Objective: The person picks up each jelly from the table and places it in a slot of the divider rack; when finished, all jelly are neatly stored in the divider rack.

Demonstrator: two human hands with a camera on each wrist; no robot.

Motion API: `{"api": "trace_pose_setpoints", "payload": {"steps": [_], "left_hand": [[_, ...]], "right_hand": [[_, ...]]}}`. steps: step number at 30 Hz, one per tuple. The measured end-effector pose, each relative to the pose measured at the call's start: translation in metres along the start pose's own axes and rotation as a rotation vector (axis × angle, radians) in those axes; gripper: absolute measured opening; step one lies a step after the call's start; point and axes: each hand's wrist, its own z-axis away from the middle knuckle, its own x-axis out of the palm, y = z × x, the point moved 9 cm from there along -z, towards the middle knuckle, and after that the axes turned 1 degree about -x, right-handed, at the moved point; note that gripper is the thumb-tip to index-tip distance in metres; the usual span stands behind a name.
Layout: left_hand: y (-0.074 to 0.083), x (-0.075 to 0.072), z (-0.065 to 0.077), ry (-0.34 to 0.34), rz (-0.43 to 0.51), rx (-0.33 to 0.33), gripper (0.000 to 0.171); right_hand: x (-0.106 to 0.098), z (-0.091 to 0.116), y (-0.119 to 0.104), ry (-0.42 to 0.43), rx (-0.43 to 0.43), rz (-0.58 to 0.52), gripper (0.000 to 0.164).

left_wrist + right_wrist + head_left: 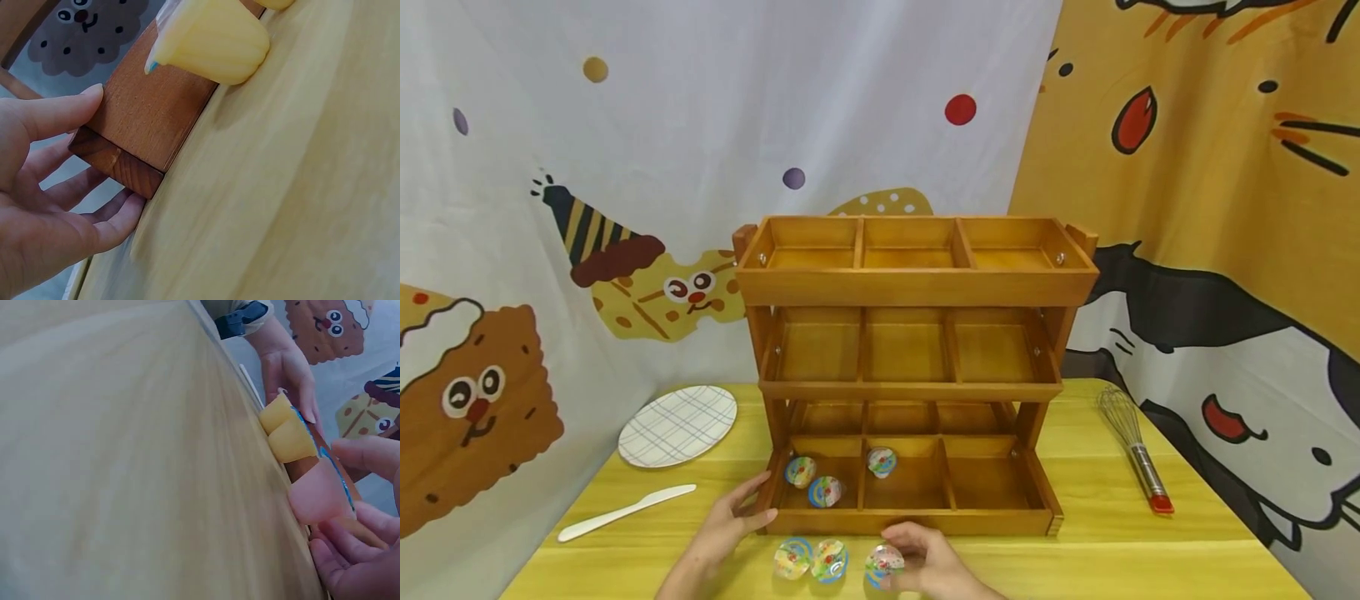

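My left hand [726,521] grips the front left corner of a three-tier wooden rack [917,287], thumb on its front board and fingers round the side. In front of the rack, my right hand [932,560] holds a pink jelly cup [320,495] with a printed foil lid, between thumb and fingers. Two yellow jelly cups, one [793,557] beside the other [830,561], stand on the table to its left. In the bottom tier, two jelly cups [825,492] lie in the left compartment and one jelly cup [882,462] in the middle compartment.
A checked oval plate [678,426] and a white plastic knife [627,512] lie on the table left of the rack. To its right lies a whisk [1138,454] with a red handle end. A printed cloth [880,108] hangs behind.
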Motion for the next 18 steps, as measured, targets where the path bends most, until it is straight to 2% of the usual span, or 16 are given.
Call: {"api": "trace_pose_setpoints", "payload": {"steps": [9,18], "left_hand": [[0.001,0.001,0.0,0.011,0.015,0.006,0.066],[-0.001,0.001,0.0,0.024,0.018,-0.007,0.066]], "right_hand": [[0.005,0.001,-0.003,-0.019,-0.036,0.064,0.051],[0.003,0.0,-0.01,-0.073,-0.079,0.12,0.049]]}}
